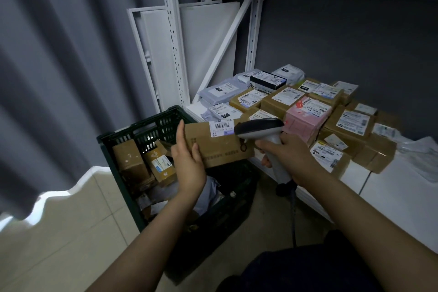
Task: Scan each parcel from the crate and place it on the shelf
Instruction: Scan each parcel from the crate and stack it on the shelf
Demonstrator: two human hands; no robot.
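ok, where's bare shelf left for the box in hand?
Best: white shelf front-right, bordered by the labelled cardboard parcels and the clear plastic bag. Tiny strip at the left corner beside the grey mailers, likely too narrow. Back and middle are packed.

Forearms (151,227) bare all the way up, left hand (189,161) and right hand (288,156) bare too. Just some dark navy clothing (308,272) below-right of the crate (113,140).
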